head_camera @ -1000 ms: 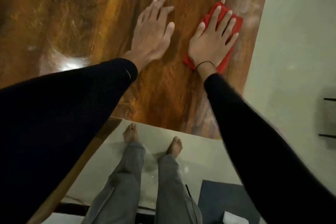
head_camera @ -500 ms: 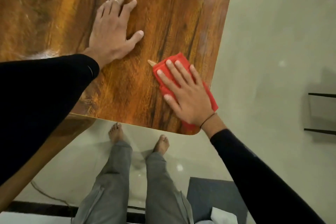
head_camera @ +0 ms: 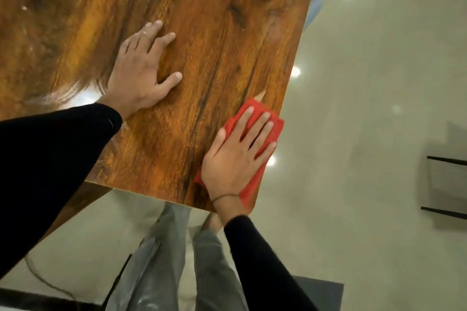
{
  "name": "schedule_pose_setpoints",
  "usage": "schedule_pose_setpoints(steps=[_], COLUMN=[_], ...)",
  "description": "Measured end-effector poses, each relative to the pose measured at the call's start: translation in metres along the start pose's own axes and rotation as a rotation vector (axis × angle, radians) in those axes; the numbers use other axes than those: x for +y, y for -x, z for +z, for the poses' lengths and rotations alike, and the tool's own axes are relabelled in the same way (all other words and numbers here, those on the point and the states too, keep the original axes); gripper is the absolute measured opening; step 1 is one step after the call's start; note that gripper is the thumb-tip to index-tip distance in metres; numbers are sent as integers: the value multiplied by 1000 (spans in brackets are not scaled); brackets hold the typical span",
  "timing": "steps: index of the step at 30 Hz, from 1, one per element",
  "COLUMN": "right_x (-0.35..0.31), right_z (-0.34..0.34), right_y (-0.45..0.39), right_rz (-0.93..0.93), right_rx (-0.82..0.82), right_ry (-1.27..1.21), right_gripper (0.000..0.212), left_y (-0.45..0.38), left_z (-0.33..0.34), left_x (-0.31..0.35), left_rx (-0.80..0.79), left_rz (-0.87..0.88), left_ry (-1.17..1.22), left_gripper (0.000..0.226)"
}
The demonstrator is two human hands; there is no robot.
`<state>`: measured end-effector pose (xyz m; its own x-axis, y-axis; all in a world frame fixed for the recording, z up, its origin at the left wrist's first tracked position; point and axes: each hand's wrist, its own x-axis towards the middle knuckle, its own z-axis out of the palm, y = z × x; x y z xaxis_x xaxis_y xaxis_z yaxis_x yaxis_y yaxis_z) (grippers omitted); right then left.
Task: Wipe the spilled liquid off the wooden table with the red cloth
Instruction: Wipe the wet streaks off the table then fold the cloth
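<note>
The red cloth point(head_camera: 274, 129) lies folded on the wooden table point(head_camera: 214, 33), at its near right corner and right against the right edge. My right hand point(head_camera: 235, 156) presses flat on the cloth with straight, spread fingers. My left hand point(head_camera: 141, 68) rests flat on the bare wood further left and farther in, fingers spread, a ring on one finger. A faint pale smear point(head_camera: 274, 35) shows on the wood near the right edge, beyond the cloth. No clear puddle is visible.
The table's right edge point(head_camera: 300, 58) and near edge point(head_camera: 151, 195) drop to a pale tiled floor point(head_camera: 366, 108). My legs in grey trousers point(head_camera: 161, 260) stand below the near edge. A dark mat point(head_camera: 321, 295) lies at bottom right; a dark-framed object point(head_camera: 444, 184) stands at right.
My right hand has slid the cloth from the far right part of the table back to the near corner, then turned it along the right edge. My left hand stays flat on the wood.
</note>
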<state>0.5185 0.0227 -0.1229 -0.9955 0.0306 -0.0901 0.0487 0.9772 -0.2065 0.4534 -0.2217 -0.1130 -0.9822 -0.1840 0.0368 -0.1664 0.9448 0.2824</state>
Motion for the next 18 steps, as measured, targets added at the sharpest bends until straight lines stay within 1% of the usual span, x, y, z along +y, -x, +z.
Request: schedule_pose_setpoints(steps=[2, 5, 8, 10, 12, 15, 18], right_x=[11, 17, 4, -11, -25, -49, -70], right_z=[3, 2, -3, -8, -12, -15, -17], right_y=[17, -2, -65, -121, -178, -253, -296], right_rz=[-110, -187, -147, -93, -82, -167, -356], right_rx=[-41, -65, -42, -31, -31, -22, -60], right_ry=[44, 76, 79, 75, 84, 114, 128], right_gripper=[76, 78, 78, 77, 76, 75, 74], left_y=[-2, -6, -8, -9, -9, -11, -13], left_z=[0, 1, 2, 3, 4, 8, 8], left_x=[1, 0, -3, -5, -6, -9, -12], left_rx=[-15, -19, -30, -43, -52, -64, -68], left_rz=[-11, -8, 1, 0, 10, 24, 25], left_ry=[-8, -18, -22, -30, -40, -57, -66], left_gripper=[83, 83, 85, 86, 87, 87, 87])
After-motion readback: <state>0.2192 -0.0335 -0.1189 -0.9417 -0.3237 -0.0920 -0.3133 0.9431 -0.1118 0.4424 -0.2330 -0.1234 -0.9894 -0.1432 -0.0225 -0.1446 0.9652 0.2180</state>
